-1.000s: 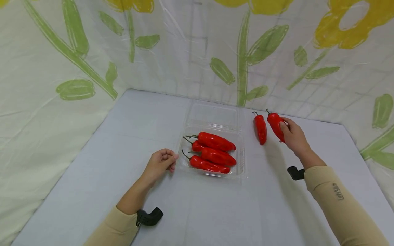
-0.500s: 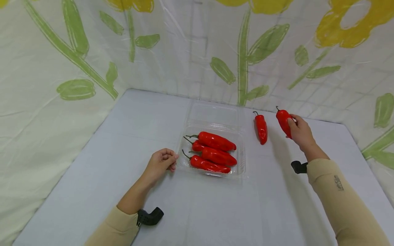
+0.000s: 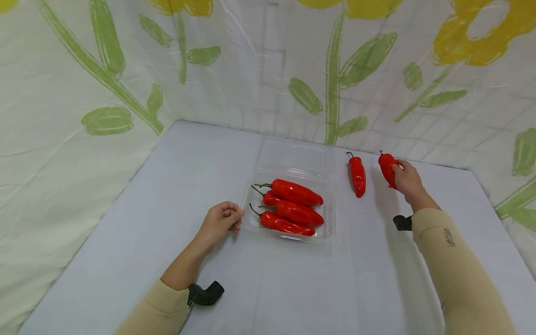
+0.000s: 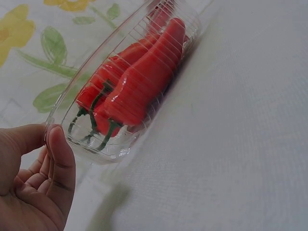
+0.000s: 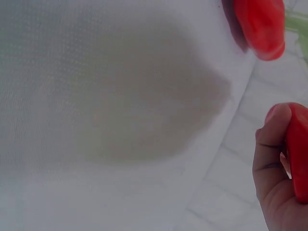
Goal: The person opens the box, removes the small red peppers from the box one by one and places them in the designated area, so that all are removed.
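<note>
Since a second ago the right hand (image 3: 407, 179) has carried its pepper (image 3: 387, 168) a little farther right, away from the loose pepper (image 3: 357, 174) lying on the counter (image 3: 167, 195). The grip is closed around the pepper's lower half, stem end poking out up and left. The left hand (image 3: 219, 222) is unmoved, fingers curled, thumb and finger pinching the near left corner of the clear tray (image 3: 331, 223), which holds four peppers (image 3: 293, 207). A flower-printed sheet (image 3: 104, 70) walls the white counter.

Fingers (image 5: 270, 159) grip a red pepper (image 5: 299, 149); another pepper (image 5: 260, 24) lies on the white cloth (image 5: 110, 115).
</note>
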Action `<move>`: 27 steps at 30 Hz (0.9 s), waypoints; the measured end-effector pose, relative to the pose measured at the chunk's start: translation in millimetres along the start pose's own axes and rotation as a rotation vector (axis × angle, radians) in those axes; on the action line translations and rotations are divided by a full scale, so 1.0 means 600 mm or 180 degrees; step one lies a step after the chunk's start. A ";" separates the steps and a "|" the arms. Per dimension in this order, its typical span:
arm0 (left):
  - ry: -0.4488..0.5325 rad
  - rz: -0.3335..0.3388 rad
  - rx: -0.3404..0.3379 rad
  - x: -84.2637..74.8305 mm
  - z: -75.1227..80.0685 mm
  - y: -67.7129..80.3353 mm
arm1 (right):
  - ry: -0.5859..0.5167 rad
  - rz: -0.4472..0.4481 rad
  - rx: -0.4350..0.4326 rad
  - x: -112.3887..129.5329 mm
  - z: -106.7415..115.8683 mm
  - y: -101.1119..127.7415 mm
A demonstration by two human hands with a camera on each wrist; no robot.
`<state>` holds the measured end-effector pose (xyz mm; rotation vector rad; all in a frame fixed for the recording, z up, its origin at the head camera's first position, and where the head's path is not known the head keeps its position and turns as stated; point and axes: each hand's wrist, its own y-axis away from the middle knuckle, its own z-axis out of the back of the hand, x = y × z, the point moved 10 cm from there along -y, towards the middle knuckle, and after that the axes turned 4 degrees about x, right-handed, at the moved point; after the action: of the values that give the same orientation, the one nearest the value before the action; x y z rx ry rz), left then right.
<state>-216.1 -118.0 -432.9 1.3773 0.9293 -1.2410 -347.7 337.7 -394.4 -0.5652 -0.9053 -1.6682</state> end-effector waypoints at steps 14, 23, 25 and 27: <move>-0.0041 0.0031 -0.0010 0.003 -0.001 0.001 | 0.0120 -0.0308 0.0036 -0.027 -0.011 -0.026; -0.0037 0.0031 -0.0023 0.006 -0.001 0.002 | 0.0262 -0.0381 0.0057 -0.042 -0.015 -0.037; -0.0025 0.0037 -0.0023 0.007 -0.001 0.002 | 0.0285 -0.0423 0.0060 -0.047 -0.015 -0.038; -0.0032 0.0020 -0.0018 0.006 -0.001 0.002 | 0.0297 -0.0457 0.0071 -0.051 -0.014 -0.038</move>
<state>-214.3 -118.0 -436.0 1.3674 0.9202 -1.2386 -360.2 351.3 -428.9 -0.4116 -0.9131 -1.7959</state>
